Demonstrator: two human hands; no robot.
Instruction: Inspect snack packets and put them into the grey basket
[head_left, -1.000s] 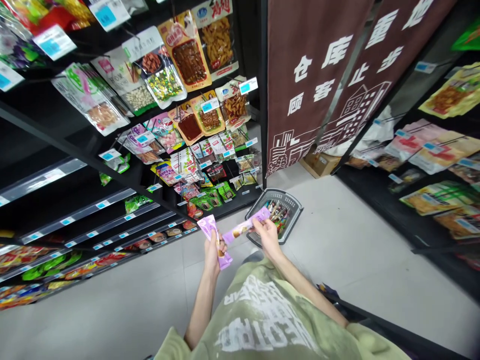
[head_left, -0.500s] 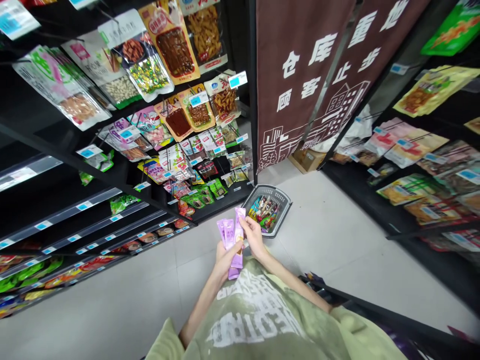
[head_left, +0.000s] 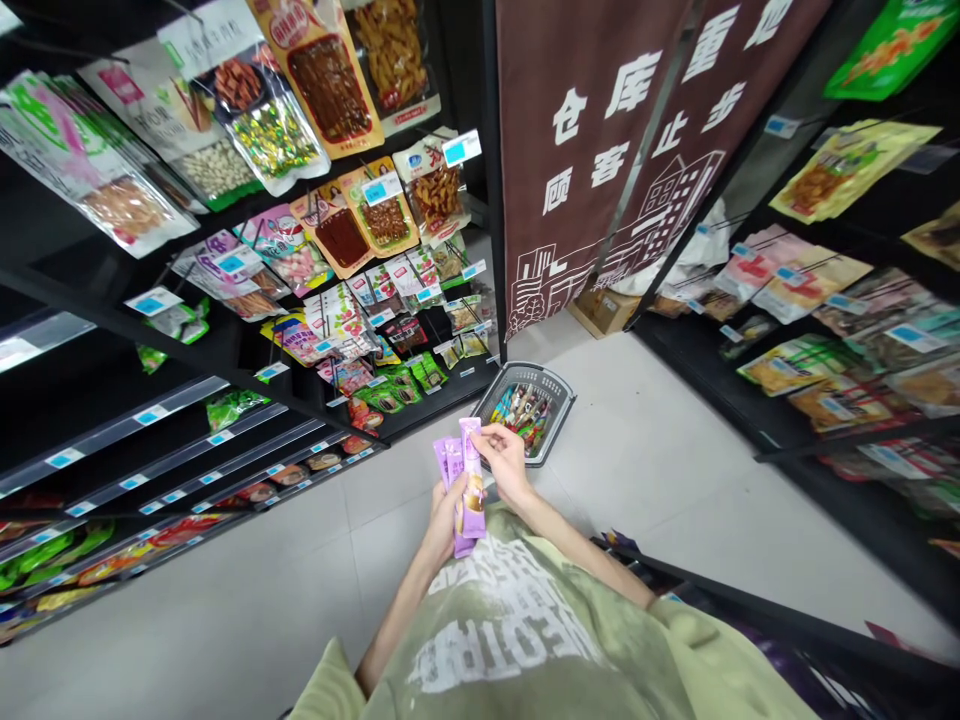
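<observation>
Several slim purple snack packets are in my hands, in front of my shirt. My left hand point(head_left: 441, 520) is closed around the lower part of the bunch, with the purple packets point(head_left: 453, 462) fanned upward from it. One front packet point(head_left: 473, 497), with a golden-brown picture on it, lies over the others. My right hand point(head_left: 502, 462) pinches this front packet near its upper end, fingers bent over its edge. Just beyond my right hand, a grey shopping basket point(head_left: 564, 425) stands on the floor with many colourful small packets point(head_left: 525, 410) inside.
Shelves of hanging snack bags point(head_left: 337, 80) rise at the left, with price tags along the rails. A brown curtain point(head_left: 577, 60) with white lettering hangs ahead, a cardboard box point(head_left: 604, 312) at its foot. Another snack rack point(head_left: 810, 380) lines the right. Grey tiled floor point(head_left: 660, 440) lies between.
My right hand has shifted its pinch toward the upper end of the front packet, which now shows more of its face. The view has moved slightly, sliding the shelves left.
</observation>
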